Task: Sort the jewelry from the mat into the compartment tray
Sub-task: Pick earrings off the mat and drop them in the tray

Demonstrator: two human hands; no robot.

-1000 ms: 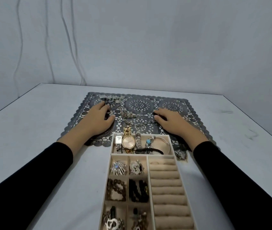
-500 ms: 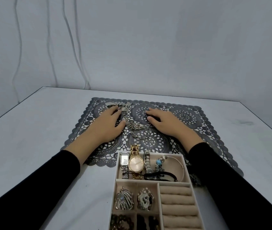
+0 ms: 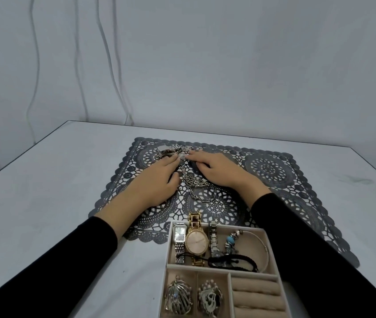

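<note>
Left grip (image 3: 157, 180) and right grip (image 3: 219, 171) both slid further up the mat and closer together since half a second ago. Nearest me, the compartment tray (image 3: 246, 228) holds a gold watch (image 3: 196, 241) in its far section. Past that, on the lace mat (image 3: 274, 171), the chain necklace (image 3: 194, 184) runs near-to-far right between them. Left lies flat, fingertips on the tangled jewelry pile (image 3: 168, 152) at the chain's far end. Right pokes in there too, and I can't tell if it's pinching anything. Both are about equally close.

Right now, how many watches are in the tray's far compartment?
3, side by side at the far compartment's left: silver rectangular watch, gold round watch beside it, then a slim silver watch, its lower part under a black cord bracelet. More could hide beneath.
</note>
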